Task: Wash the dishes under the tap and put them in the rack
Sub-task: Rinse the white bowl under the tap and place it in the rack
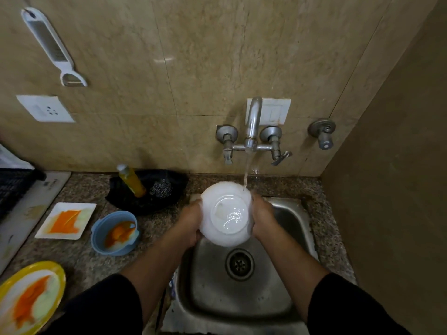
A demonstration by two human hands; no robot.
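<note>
Gripping the white bowl (226, 213) from both sides rn: left hand (191, 221) wraps the rim on its left, right hand (263, 216) cups the opposite edge, fingers of both curled round the wall. Two-handed prob bc it's wet and slippery, and w/ a hand each side you can turn it under the stream. Bowl is mid-frame, held up over the back part of the sink (242, 305), not resting on anything. It's tipped toward the camera. Can't tell if that flat circle is the inside bottom or the foot tbh. Water (247, 170) from the tap (252, 122) lands on the far rim right by the right hand, so runoff drops into the basin near the drain (239, 263) instead of onto the tabletop (96, 267).

Further out, left of the sink: a blue bowl (115, 234) and a square white plate (65, 221), both w/ orange gunk, plus a yellow plate (29, 298) at lower left, same mess. Guessing they're queued within reach. Soap bottle (131, 181) and steel scrubber (160, 188) sit in a black dish (145, 204) just behind them, handy to the tap. Rack: no clear sight of it, maybe the dark thing at the far left edge, idk. Early days imo, one item mid-rinse, three dirty ones to go.
</note>
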